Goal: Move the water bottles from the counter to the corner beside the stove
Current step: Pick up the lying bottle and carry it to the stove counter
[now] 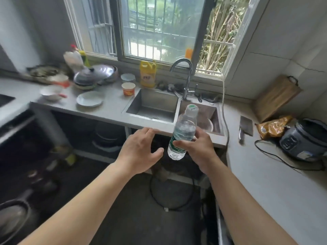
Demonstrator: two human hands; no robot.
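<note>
grey counters run along two walls of this small kitchen under a barred window, with a double sink (155, 101) in the middle stretch and the dark edge of the stove (5, 100) at the far left. the person stands on the open floor between them. their right hand (198, 145) is wrapped round the lower half of a water bottle (184, 131), thumb across the green label. it holds the bottle in the air in front of the sink's front edge, cap up and leaning a little to the right, touching no surface. the left hand (139, 149) is just beside it with fingers spread and loose, holding nothing, apart from the bottle as far as i can see (ready to take or steady it, at a guess).

so this bottle is off the counter and not yet put down; i'd call it mid-carry. the corner by the stove lies to the left, beyond the plate (89, 99) and the stacked pans (95, 75), well apart from the bottle, so the trip over and the setting down are left to do. i see no water bottle standing there, though that side is blurred. on the right-hand counter (265, 174), by the cleaver (246, 128) and rice cooker (304, 138), i make out no other bottle, so whether more are left to fetch i cannot tell.
</note>
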